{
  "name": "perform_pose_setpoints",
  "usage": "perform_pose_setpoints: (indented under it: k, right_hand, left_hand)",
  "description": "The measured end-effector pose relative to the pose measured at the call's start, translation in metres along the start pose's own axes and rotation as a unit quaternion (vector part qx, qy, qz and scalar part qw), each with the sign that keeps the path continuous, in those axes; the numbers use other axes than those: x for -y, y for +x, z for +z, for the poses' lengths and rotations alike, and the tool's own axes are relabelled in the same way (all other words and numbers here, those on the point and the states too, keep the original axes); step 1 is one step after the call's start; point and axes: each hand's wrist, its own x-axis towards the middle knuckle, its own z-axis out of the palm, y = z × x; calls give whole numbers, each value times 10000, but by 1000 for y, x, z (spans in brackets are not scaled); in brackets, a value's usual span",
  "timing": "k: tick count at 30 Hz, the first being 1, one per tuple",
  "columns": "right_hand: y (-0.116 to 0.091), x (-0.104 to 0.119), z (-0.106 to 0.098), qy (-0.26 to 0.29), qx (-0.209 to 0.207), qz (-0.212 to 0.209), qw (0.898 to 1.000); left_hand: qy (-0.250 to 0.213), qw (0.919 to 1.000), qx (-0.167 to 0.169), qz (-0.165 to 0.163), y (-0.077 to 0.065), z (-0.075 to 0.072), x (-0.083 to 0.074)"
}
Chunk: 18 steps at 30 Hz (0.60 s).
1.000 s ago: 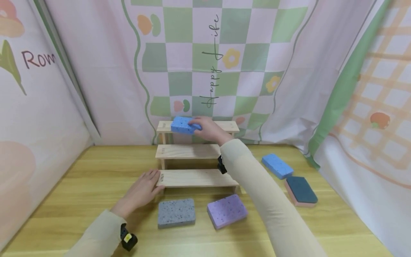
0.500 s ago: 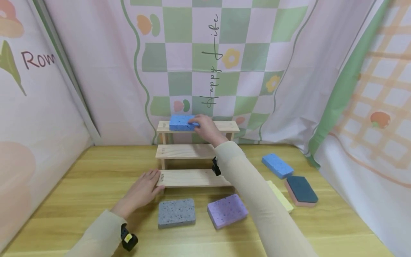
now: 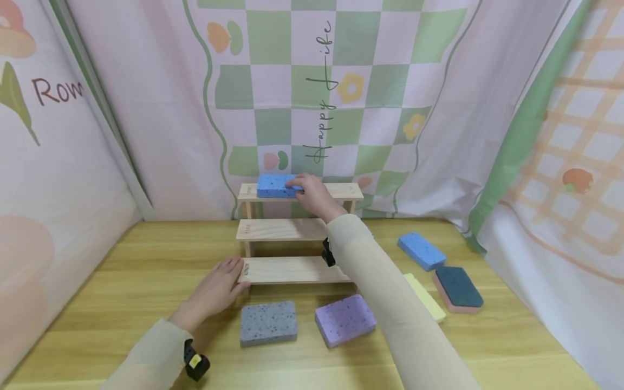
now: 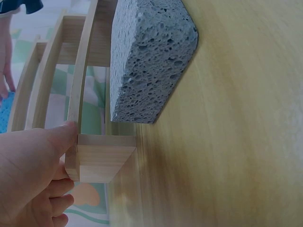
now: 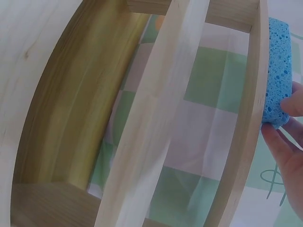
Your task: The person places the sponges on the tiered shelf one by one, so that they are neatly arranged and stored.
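A three-tier wooden display stand stands on the table. On its top tier, toward the left, lies a blue sponge. My right hand holds this sponge by its right end; in the right wrist view, the thumb and fingers of the hand pinch the lower end of the sponge. My left hand grips the left end of the lowest tier, with the thumb along its front edge. In the left wrist view, the hand's fingers curl round the plank's end.
A grey sponge and a purple sponge lie before the stand. To the right are another blue sponge, a dark-topped pink sponge and a yellow sponge, partly behind the right sleeve. Curtains hang behind the table.
The blue sponge in my right hand has come from a slight tilt to lying flat on the top tier. The right forearm has shifted left, uncovering the yellow sponge. My left hand stays put.
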Motion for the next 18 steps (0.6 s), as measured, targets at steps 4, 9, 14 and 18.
perform_pose_setpoints:
  k: [4,9,14,18]
  right_hand:
    - [0,0,-1,-42,33,-6,10000]
    - [0,-1,-4,-74,77,-78,9999]
    - [-4,-3,-11,107,85,-126,9998]
    - [-8,-4,-19,261,72,-199,9994]
  left_hand:
    - [19,10000,21,0,0,-1,-1]
    - [-7,10000,23,-3,0,-2,-1]
    - [-28,10000,64,-18,-1,-2,-2]
    - [-73,10000,36,-13,-1,-2,-2]
